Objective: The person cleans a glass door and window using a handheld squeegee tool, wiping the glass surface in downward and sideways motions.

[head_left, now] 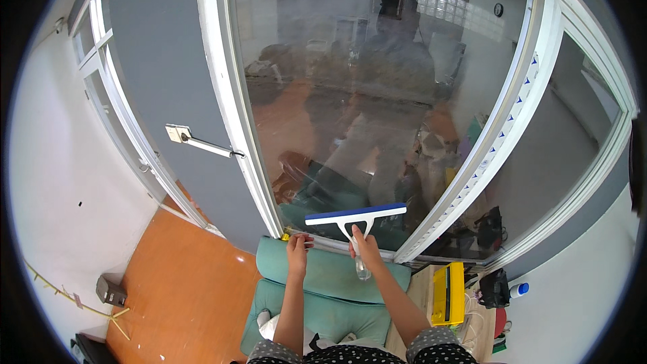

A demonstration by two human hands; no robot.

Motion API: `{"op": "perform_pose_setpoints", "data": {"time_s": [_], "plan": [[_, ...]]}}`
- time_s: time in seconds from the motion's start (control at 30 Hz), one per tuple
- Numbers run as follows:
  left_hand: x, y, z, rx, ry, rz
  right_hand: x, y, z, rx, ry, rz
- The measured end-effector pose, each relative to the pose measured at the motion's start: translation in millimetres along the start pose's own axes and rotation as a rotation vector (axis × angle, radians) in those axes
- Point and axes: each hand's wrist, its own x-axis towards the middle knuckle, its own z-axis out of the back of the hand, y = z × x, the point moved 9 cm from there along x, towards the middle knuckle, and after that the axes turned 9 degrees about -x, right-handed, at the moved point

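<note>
In my right hand point(366, 248) is a window squeegee point(357, 215) with a blue blade edge, a white forked frame and a clear bottle as its lower handle. My fingers wrap round its neck, and the blade lies roughly level in front of the lower part of a large glass pane point(350, 114). To the left, my left hand point(298, 245) is raised near the pane's lower left corner, its fingers loosely bent and apart, with nothing visible in them. A small yellow thing point(285, 236) shows just beside it on the frame. Hazy smears and reflections cover the glass.
A green padded sofa point(323, 303) stands below the window, under my arms. At right, a wooden table point(419, 296) bears a yellow box point(448, 293), cables and a black bag point(495, 290). A wall socket point(177, 133) with a plug is on the grey wall. A bin point(111, 290) stands on the orange floor.
</note>
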Motion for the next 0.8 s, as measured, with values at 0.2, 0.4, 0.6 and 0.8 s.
{"op": "perform_pose_setpoints", "data": {"time_s": [0.2,0.4,0.6,0.8], "plan": [[10,-9,-14,-0.04,0.081,-0.018,10,22,20,-0.041,-0.041,0.093],[56,-46,-13,-0.076,0.16,-0.1,6,72,10,-0.348,-0.128,0.207],[116,-153,2,0.17,0.077,-0.588,14,119,-38,-0.745,-0.16,0.2],[121,-303,-24,0.655,0.071,-1.116,40,194,-104,-1.025,-0.244,0.285]]}}
